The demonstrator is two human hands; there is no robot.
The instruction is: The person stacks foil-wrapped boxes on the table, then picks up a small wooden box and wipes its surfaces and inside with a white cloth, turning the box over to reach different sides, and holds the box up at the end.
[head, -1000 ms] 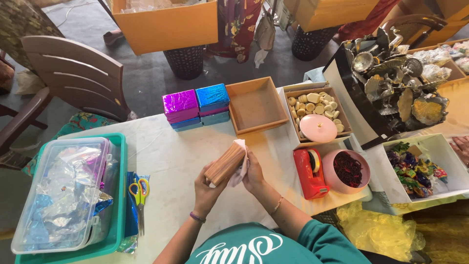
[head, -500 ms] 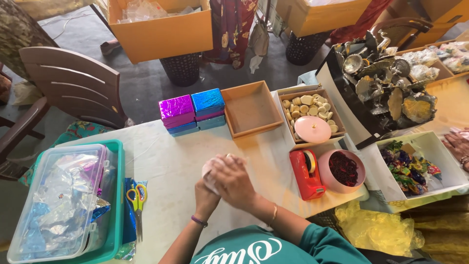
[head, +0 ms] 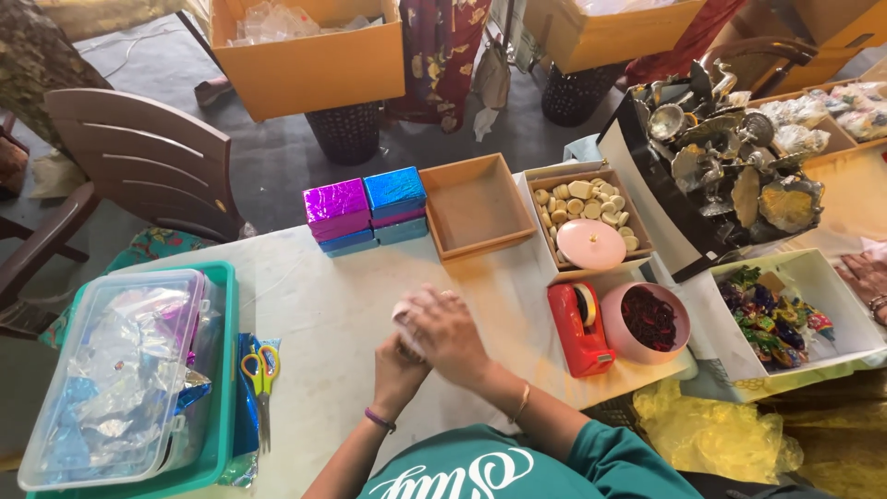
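Observation:
My hands are pressed together over the white table (head: 314, 305), just in front of my chest. My right hand (head: 450, 334) lies on top, palm down, covering a small pale wrapped box (head: 403, 317), of which only a corner shows. My left hand (head: 395, 365), a purple band at its wrist, holds the box from below. Beyond them stand shiny purple and blue foil-wrapped boxes (head: 365, 211) in a stack and an empty wooden tray (head: 473, 205).
A red tape dispenser (head: 577, 328) and a pink bowl of dark bits (head: 647, 322) sit to the right. A box of pale round pieces (head: 582, 208) holds a pink lid. Left: a teal bin (head: 222, 388), a clear foil-filled tub (head: 120, 370), scissors (head: 261, 370). Another person's hand (head: 864, 273) is far right.
The small box was held upright with its white wrapping visible; now it is lowered and my right hand has closed over it. The camera view has shifted slightly.

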